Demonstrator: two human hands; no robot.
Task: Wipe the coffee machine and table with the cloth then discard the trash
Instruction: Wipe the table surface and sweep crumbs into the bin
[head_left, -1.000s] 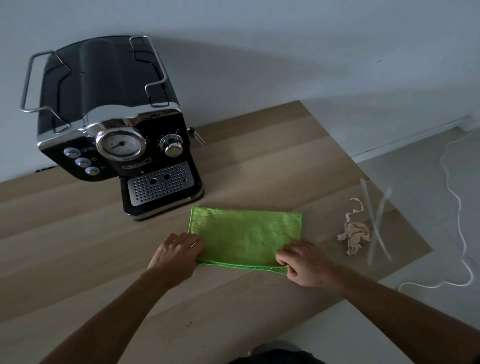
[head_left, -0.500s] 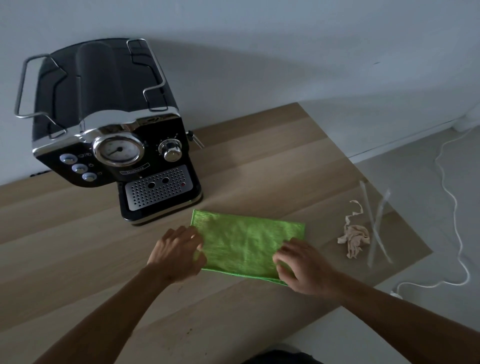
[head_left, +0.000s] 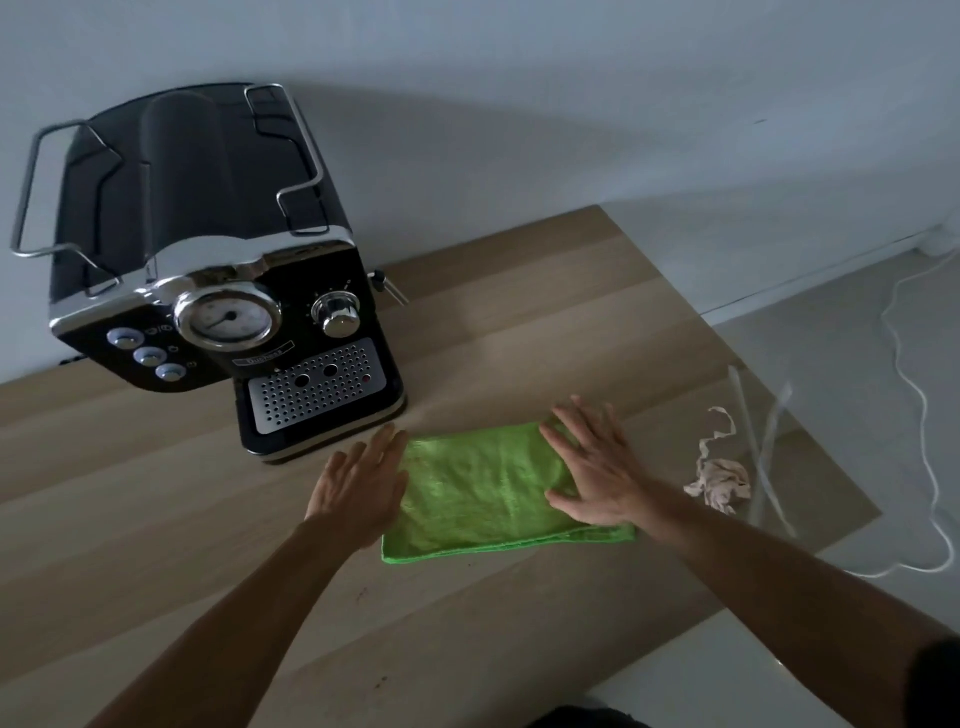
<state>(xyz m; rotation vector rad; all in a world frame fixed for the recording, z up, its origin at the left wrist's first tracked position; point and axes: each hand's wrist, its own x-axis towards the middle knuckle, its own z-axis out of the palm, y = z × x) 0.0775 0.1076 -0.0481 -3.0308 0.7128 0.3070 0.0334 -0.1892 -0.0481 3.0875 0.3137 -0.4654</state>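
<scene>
A folded green cloth (head_left: 483, 493) lies flat on the wooden table (head_left: 156, 493), just in front and to the right of the black and chrome coffee machine (head_left: 208, 270). My left hand (head_left: 358, 483) is flat with fingers spread, at the cloth's left edge. My right hand (head_left: 592, 467) presses flat on the right part of the cloth, fingers apart. A crumpled beige piece of trash (head_left: 719, 480) and clear plastic wrappers (head_left: 763, 447) lie near the table's right corner.
The machine stands against a white wall. The table's right edge drops to a grey floor where a white cable (head_left: 924, 415) snakes. Small dark specks (head_left: 363, 597) mark the table near its front.
Both hands let go of the cloth's near edge and now lie flat and open. The cloth looks folded over, narrower and thicker than before.
</scene>
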